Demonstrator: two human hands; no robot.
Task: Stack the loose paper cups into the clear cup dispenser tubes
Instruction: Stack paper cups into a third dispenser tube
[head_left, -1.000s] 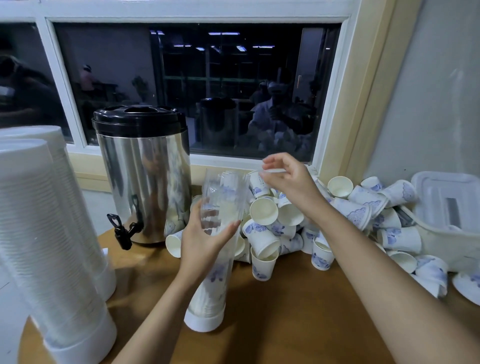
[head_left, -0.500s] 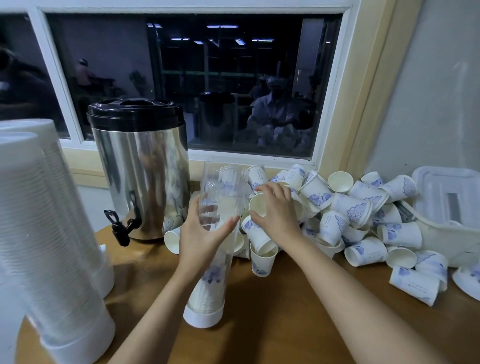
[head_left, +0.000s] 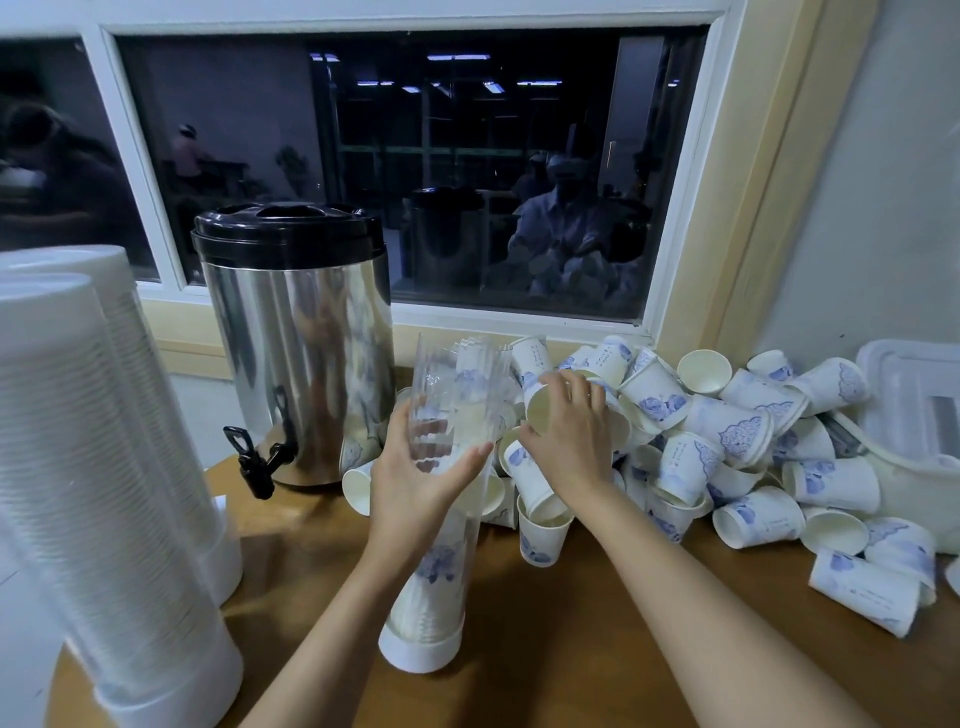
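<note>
Right now the left hand (head_left: 415, 467) is wrapping round the middle of the tall clear plastic dispenser tube (head_left: 457, 384), with the thumb on the near wall and the fingers showing through it. The tube is standing slightly tilted on its white base cap (head_left: 418, 649) on the brown wooden table (head_left: 571, 665), and a nested stack of cups (head_left: 423, 597) is filling only its lower part. The right hand (head_left: 571, 441) is reaching into the heap of loose white paper cups with blue floral print (head_left: 727, 431) just beside the tube, curling its fingers round one paper cup (head_left: 540, 410) whose mouth is facing the tube.

These cups are probably handling as very light, thin-walled things that dent under a hard squeeze, so a gentle hold round the body near the stiffer rolled rim is looking wisest. The tube seems rigid, smooth and easy to tip, which is making the mid-height grip sensible.

Small dark print is running down several cups, but it is too small to read; nothing legible is showing on the tube or on the stainless steel urn with a black lid (head_left: 301, 353).
</note>
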